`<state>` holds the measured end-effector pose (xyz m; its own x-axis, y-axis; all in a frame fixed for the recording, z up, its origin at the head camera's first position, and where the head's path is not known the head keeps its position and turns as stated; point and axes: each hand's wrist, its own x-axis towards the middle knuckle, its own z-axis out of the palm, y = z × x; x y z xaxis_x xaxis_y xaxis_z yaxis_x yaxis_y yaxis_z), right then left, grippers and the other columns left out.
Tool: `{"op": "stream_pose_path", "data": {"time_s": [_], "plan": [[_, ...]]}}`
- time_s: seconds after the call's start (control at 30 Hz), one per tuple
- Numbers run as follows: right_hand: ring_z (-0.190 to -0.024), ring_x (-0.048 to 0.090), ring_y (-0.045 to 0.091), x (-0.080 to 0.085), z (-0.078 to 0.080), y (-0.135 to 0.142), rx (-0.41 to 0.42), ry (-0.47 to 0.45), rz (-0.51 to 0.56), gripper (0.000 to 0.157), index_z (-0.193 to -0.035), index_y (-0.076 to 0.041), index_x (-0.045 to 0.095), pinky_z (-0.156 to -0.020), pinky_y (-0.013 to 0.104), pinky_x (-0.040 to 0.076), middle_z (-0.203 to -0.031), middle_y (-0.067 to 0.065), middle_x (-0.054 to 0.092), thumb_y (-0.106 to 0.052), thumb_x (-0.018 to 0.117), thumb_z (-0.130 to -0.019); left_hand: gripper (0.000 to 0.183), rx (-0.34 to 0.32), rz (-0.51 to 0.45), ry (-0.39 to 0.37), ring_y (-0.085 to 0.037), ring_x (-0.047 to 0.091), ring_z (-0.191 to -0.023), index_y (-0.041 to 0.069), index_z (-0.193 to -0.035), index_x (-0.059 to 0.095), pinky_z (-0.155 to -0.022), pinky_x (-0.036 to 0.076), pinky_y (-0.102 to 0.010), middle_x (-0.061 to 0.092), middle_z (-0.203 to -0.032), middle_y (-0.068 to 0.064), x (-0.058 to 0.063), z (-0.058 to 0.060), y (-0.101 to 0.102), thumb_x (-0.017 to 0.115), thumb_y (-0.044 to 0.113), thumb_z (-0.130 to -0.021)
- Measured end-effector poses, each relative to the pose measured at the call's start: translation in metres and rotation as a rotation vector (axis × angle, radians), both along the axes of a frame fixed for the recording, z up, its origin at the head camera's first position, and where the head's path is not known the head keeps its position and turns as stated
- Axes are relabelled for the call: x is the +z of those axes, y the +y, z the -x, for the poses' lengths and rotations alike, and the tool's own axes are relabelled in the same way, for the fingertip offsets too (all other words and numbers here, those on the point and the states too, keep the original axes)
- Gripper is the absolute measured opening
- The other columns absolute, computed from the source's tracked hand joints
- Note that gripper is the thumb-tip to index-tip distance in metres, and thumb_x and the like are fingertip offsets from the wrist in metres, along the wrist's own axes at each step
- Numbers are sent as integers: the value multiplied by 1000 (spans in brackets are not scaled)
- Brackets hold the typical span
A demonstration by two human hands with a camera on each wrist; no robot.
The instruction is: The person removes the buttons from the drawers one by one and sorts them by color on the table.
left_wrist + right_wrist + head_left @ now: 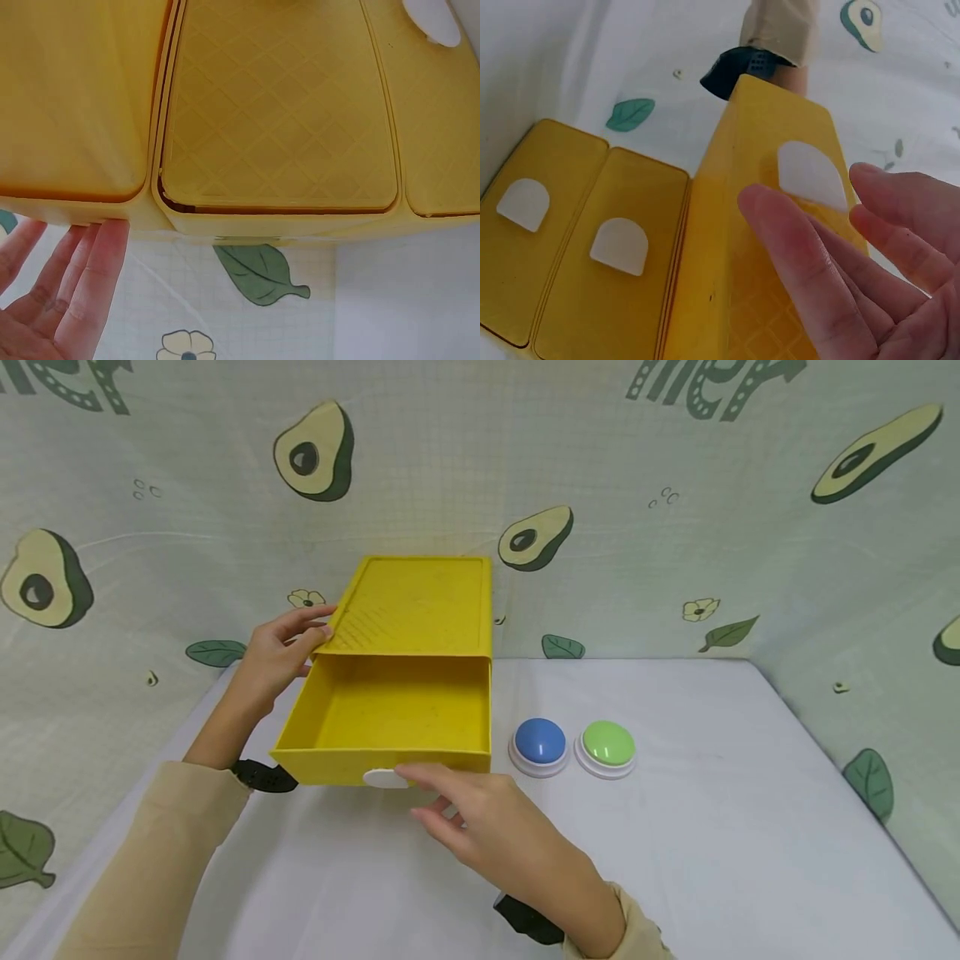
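Observation:
A yellow drawer cabinet [420, 602] stands at the back, its top drawer [405, 702] pulled out with a bare inside. My left hand [281, 647] rests against the cabinet's upper left edge, and in the left wrist view its straight fingers [105, 255] touch the cabinet wall. At the drawer's front is a white pull tab [386, 778]. My right hand [495, 827] is just beside that tab, index finger reaching to its right end. The right wrist view shows the fingers [802, 270] extended around the tab [810, 174], not curled on it.
Two lower drawers [622, 187] with white tabs are closed. Right of the cabinet, a blue push button [540, 742] and a green push button [608, 744] sit on the white table [712, 827]. An avocado-print cloth [420, 460] hangs behind and along the sides.

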<state>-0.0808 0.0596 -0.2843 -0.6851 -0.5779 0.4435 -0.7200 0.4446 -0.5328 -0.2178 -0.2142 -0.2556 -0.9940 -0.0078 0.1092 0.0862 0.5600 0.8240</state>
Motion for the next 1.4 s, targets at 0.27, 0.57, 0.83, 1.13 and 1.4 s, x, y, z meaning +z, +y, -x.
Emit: {"op": "stream_pose_path", "data": {"time_s": [0.27, 0.57, 0.83, 1.13, 1.4], "plan": [[-70, 65, 5, -7, 3, -13, -35, 79, 58, 30, -116, -11, 60, -66, 7, 48, -84, -1, 69, -13, 65, -87, 52, 2, 3, 7, -22, 52, -104, 25, -139, 43, -80, 50, -34, 48, -135, -13, 0, 0, 1, 46, 49, -93], [-61, 55, 3, -16, 5, -22, -103, 151, 151, 21, -109, -12, 62, -62, 2, 43, -82, -2, 68, -13, 64, -88, 52, 0, -5, 8, -20, 52, -104, 27, -139, 43, -83, 50, -36, 49, -134, -11, 2, 1, 1, 46, 49, -93], [-62, 57, 4, -20, 7, -26, -125, 164, 194, 18, -105, -11, 65, -65, 3, 45, -90, -1, 70, -11, 64, -87, 52, 6, -6, -5, -19, 51, -103, 27, -140, 42, -78, 49, -28, 47, -135, -11, 1, 0, -1, 46, 49, -93], [-67, 62, 4, -22, 8, -27, -122, 143, 225, 18, -104, -11, 66, -70, 5, 47, -94, -1, 71, -12, 65, -86, 53, 11, -6, -16, -20, 51, -104, 27, -140, 42, -78, 49, -27, 46, -137, -12, 0, 0, -1, 46, 50, -93], [-64, 59, 4, -24, 9, -28, -138, 144, 230, 17, -103, -12, 66, -67, 5, 47, -89, -1, 71, -13, 65, -87, 53, 8, -10, -19, -20, 51, -102, 26, -140, 41, -75, 48, -23, 46, -137, -12, -1, 1, 0, 46, 49, -93]]}}
